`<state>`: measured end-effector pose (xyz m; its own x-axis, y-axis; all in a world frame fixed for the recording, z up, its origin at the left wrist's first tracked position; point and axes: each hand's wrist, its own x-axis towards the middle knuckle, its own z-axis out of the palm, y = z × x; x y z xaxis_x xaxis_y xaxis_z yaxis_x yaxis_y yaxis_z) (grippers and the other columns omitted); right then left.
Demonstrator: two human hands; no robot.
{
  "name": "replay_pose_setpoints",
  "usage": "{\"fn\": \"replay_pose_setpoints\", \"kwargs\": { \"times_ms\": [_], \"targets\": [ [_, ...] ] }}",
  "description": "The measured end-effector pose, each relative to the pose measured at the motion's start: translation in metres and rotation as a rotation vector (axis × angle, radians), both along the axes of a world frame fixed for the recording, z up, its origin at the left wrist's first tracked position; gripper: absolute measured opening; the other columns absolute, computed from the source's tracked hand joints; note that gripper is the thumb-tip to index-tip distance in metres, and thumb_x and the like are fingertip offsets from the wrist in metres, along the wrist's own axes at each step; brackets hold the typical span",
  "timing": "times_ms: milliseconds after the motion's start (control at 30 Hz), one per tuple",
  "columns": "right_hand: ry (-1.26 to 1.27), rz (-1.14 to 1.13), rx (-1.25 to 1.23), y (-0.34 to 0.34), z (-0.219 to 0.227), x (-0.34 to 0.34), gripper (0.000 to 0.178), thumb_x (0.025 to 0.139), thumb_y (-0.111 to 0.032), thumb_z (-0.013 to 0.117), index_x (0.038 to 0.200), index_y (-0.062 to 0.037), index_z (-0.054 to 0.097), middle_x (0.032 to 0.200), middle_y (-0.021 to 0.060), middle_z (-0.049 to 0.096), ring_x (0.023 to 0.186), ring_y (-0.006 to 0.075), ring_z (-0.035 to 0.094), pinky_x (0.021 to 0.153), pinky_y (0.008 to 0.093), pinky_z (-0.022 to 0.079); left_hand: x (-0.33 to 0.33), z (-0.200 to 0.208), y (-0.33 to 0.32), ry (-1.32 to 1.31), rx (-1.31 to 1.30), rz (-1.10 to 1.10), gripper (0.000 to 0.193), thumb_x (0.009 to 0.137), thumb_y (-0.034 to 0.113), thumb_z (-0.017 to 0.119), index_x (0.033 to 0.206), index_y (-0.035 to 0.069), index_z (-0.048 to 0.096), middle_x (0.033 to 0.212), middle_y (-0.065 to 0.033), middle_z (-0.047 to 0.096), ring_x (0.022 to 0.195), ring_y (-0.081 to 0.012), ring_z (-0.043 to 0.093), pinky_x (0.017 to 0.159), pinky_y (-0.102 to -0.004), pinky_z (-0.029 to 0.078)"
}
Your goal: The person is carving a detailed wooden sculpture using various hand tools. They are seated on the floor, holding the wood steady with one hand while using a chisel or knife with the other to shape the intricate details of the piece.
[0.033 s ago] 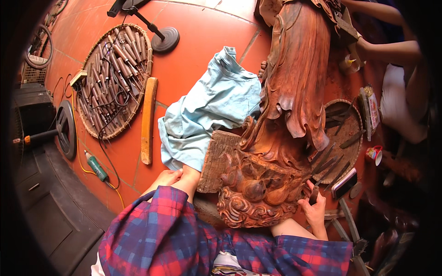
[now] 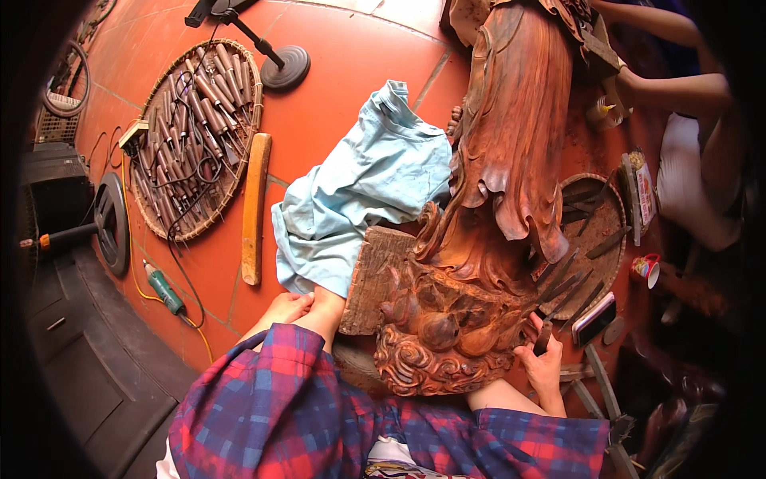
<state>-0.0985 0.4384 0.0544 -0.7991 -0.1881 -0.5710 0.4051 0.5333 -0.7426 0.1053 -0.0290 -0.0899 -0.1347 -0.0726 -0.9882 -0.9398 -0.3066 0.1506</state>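
Note:
A large reddish-brown wood carving (image 2: 523,152) lies lengthwise before me, its scroll-carved base (image 2: 435,351) between my knees. Beside that base my right hand (image 2: 542,363) is closed round the dark handle of a slim tool (image 2: 543,338); I cannot make out its full blade. My left hand (image 2: 281,310) rests against my left ankle, fingers curled on it, with no tool showing there. A light blue cloth garment (image 2: 359,184) lies just beyond that ankle. A rough wooden block (image 2: 373,279) sits against the left side of the carving's base.
Left of the cloth are a wooden bar (image 2: 254,207) and a round basket (image 2: 257,104) of chisels. A green power tool (image 2: 165,291) with a cord lies on the tiles. At right are a basket (image 2: 618,215) with files, a phone (image 2: 594,318), a cup (image 2: 645,271) and another person's arm (image 2: 678,89).
The whole view has shifted very slightly to the left. Both hands and the carving keep their places.

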Motion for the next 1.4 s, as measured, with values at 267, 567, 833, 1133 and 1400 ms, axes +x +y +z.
{"fn": "replay_pose_setpoints", "kwargs": {
  "times_ms": [267, 567, 833, 1133, 1400],
  "targets": [
    [-0.034, -0.077, -0.067, -0.008, -0.002, -0.008, 0.096, 0.071, -0.024, 0.09, 0.146, 0.0062, 0.038, 0.115, 0.02, 0.068, 0.06, 0.0009, 0.05, 0.057, 0.018, 0.045, -0.124, 0.079, 0.01, 0.658, -0.165, -0.243, 0.029, 0.093, 0.03, 0.069, 0.104, 0.003, 0.067, 0.085, -0.002, 0.067, 0.079, -0.0094, 0.059, 0.074, -0.0283, 0.05],
    [0.001, -0.066, -0.034, -0.023, 0.005, -0.02, 0.095, 0.06, -0.024, 0.096, 0.142, -0.0033, 0.051, 0.078, -0.0054, 0.06, 0.061, 0.0019, 0.042, 0.055, 0.0219, 0.042, -0.159, 0.11, 0.049, 0.58, 0.279, -0.573, 0.068, 0.095, 0.026, 0.067, 0.152, 0.007, 0.035, 0.141, -0.0127, 0.051, 0.125, -0.0209, 0.052, 0.108, -0.0376, 0.041],
    [0.104, -0.007, -0.01, -0.021, -0.001, -0.015, 0.095, 0.06, -0.029, 0.096, 0.14, -0.0006, 0.052, 0.102, 0.008, 0.074, 0.057, 0.0021, 0.043, 0.052, 0.0231, 0.044, -0.184, 0.126, 0.071, 0.623, 0.323, -0.46, 0.105, 0.083, 0.036, 0.081, 0.158, 0.006, 0.014, 0.153, -0.017, 0.036, 0.142, -0.0273, 0.034, 0.117, -0.0395, 0.027],
    [0.192, -0.051, -0.076, -0.018, -0.012, -0.008, 0.095, 0.061, -0.041, 0.094, 0.137, 0.0014, 0.054, 0.1, 0.0138, 0.074, 0.054, 0.0033, 0.043, 0.051, 0.024, 0.045, -0.206, 0.119, 0.082, 0.658, 0.368, -0.504, 0.1, 0.081, 0.033, 0.083, 0.155, 0.002, 0.022, 0.156, -0.0101, 0.033, 0.143, -0.0216, 0.032, 0.118, -0.0364, 0.025],
    [0.19, 0.027, -0.078, -0.012, -0.013, -0.016, 0.086, 0.064, -0.043, 0.092, 0.13, 0.0011, 0.06, 0.086, 0.0112, 0.072, 0.055, 0.0059, 0.051, 0.056, 0.0276, 0.049, -0.192, 0.124, 0.088, 0.612, 0.245, -0.469, 0.097, 0.085, 0.032, 0.079, 0.155, -0.001, 0.02, 0.156, -0.0128, 0.033, 0.144, -0.0216, 0.03, 0.118, -0.0362, 0.025]
  ]
}}
